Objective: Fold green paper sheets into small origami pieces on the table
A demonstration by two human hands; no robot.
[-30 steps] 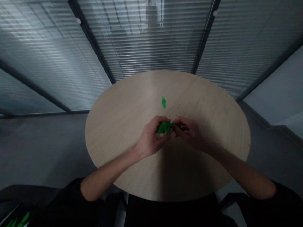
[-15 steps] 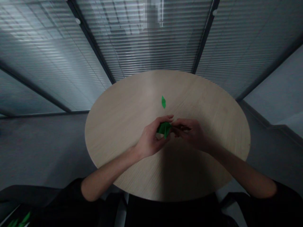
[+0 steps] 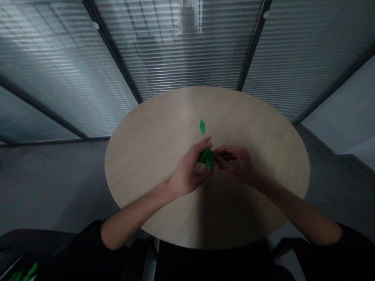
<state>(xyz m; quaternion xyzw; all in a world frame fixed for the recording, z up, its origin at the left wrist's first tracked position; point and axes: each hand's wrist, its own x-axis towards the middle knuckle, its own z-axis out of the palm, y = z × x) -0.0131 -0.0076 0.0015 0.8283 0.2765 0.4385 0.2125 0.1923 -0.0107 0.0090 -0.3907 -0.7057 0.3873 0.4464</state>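
Observation:
Between both hands, above the middle of the round table, is a green folded-paper piece (image 3: 206, 157) with pointed flaps. My left hand (image 3: 187, 171) curls around it from the left, thumb below and fingers above. From the right, the fingertips of my right hand (image 3: 238, 164) pinch together at the piece's right edge, partly hidden in shadow. A smaller loose green paper piece (image 3: 202, 126), narrow with pointed ends, lies on the tabletop just beyond my left fingertips.
The round wooden table (image 3: 140, 152) stands close to a glazed partition with blinds (image 3: 187, 62). More green pieces (image 3: 31, 271) show at the bottom left corner, near a dark chair armrest (image 3: 38, 236). Grey floor surrounds the table.
The held green paper has shifted slightly right and turned a little. My left fingers have lifted and moved with it, while my right hand stays nearly in place.

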